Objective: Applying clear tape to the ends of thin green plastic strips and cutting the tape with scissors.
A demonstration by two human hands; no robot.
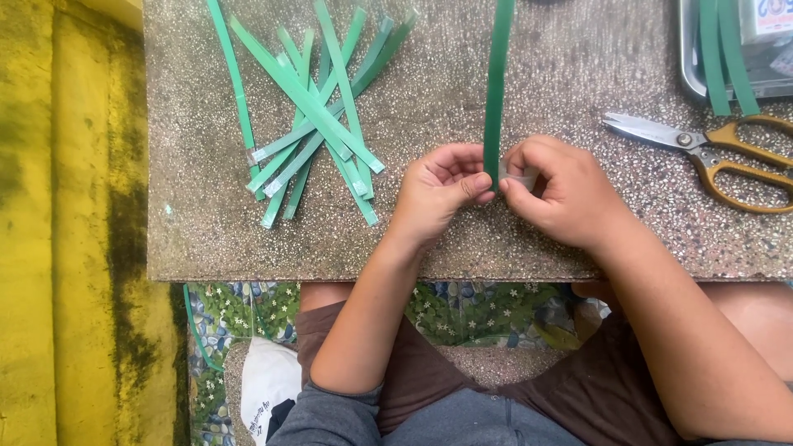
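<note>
Both forearms reach up from my lap onto the speckled tabletop (206,239). I see my left hand (436,192) and right hand (555,192) pinching the near end of a long green strip (496,91) between fingertips, with a bit of clear tape (519,177) at that end. Left of the strip lies a loose pile of cut green strips (318,116). Right of it rest yellow-handled scissors (710,153), and beyond them a metal tray (690,78) holding more strips.
</note>
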